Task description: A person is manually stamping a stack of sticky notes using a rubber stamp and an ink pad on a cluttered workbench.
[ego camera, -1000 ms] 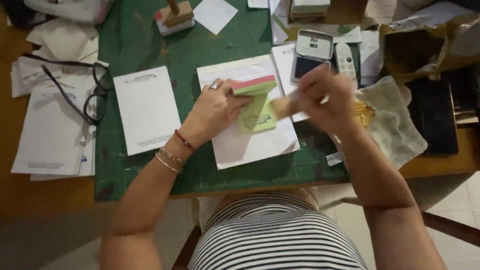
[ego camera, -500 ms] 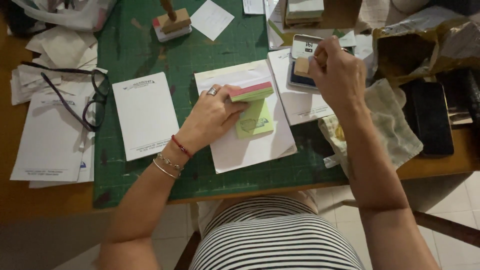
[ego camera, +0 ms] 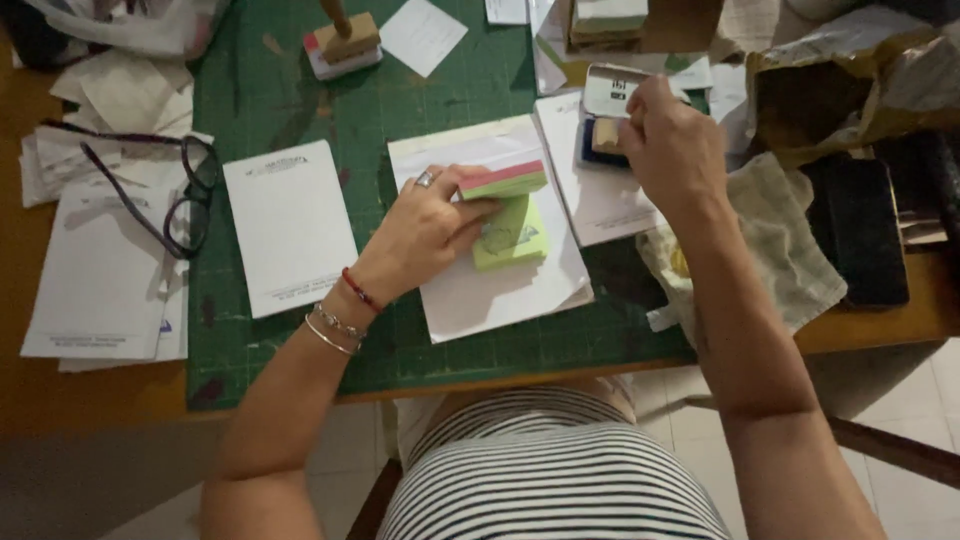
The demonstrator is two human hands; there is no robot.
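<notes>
right hand [ego camera: 672,140] now lower, pinching wooden stamp [ego camera: 606,135] onto ink pad [ego camera: 600,143] | left hand [ego camera: 428,228] pinching sticky notes block [ego camera: 508,213]

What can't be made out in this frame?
Head view only:
- Stamp in the right hand: mostly covered by the fingers, face unseen.
- Ink pad: partly hidden behind the stamp and hand.
- Drawing on the green sticky pad: too small and blurred; the left hand covers its edge.
- Second stamp: handle cut off by the top edge.
</notes>
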